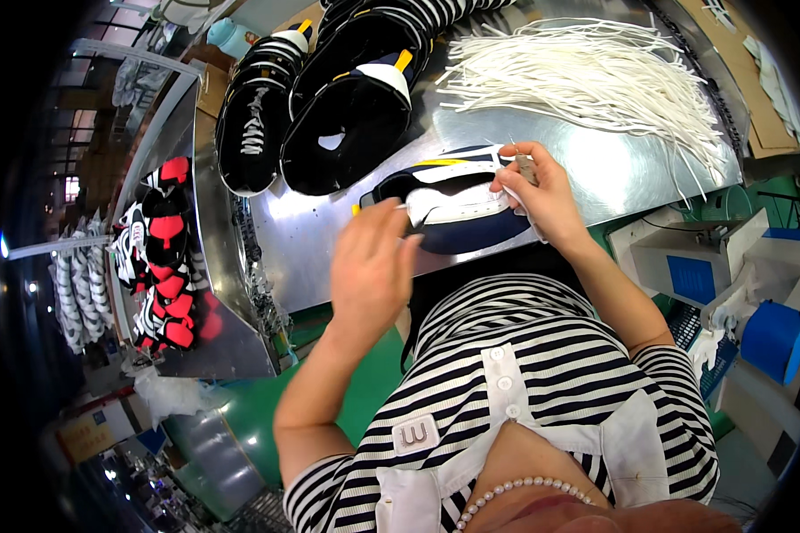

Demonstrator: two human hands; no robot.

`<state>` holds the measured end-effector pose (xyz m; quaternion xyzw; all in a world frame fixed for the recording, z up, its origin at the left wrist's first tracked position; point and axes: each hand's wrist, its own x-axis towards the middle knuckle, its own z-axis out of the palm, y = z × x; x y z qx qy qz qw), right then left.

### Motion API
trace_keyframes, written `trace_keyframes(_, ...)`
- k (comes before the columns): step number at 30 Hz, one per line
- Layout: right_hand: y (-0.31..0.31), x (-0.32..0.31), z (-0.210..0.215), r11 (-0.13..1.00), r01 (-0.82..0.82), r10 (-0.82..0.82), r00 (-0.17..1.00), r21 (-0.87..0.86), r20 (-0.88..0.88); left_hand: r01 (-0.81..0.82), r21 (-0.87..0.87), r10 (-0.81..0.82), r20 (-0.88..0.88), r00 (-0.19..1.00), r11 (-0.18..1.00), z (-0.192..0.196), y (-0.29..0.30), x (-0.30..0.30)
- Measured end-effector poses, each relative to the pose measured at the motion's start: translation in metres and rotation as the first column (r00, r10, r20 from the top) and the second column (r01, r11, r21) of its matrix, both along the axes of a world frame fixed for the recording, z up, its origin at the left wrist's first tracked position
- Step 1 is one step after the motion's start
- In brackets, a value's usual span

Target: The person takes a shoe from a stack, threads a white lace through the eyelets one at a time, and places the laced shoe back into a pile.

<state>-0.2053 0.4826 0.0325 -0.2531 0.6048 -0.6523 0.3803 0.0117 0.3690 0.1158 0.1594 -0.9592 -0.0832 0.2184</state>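
Observation:
A dark navy and white shoe upper (484, 233) with a yellow stripe lies on the metal bench in front of me, its white tongue (428, 206) showing in the opening. My right hand (549, 197) is at the upper's right end, thumb and fingers pinched on a small greyish metal tool (525, 167) with a thin tip. A strip of white hangs below that hand against the upper. Over the upper's left end is my left hand (369, 262), slightly blurred, its fingers curled beside the tongue. Something small and white shows at its fingertips, too unclear to name.
A pile of white shoelaces (587, 75) covers the bench's far right. Black and white shoe uppers (347, 133) stand in nested rows at far left. On a side table sit red, black and white uppers (167, 258). A machine with blue parts (773, 342) stands right.

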Motion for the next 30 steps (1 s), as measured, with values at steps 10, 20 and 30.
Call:
trace_keyframes(10,-0.023,0.002,-0.013,0.984,0.164,-0.166,0.986,-0.062,-0.026,-0.102,0.908,-0.118,0.059,0.991,-0.406,-0.044,-0.040,-0.111)
trace_keyframes(20,0.006,0.000,0.026,0.993,0.066,-0.065,0.998,-0.096,0.013,0.101,0.945,0.096,-0.074,0.993,-0.313,-0.045,-0.006,-0.099)
trace_keyframes(30,0.012,0.003,0.041,0.996,-0.051,0.066,0.975,0.078,-0.210,0.249,0.967,0.286,-0.222,0.932,-0.060,-0.041,0.015,-0.095)
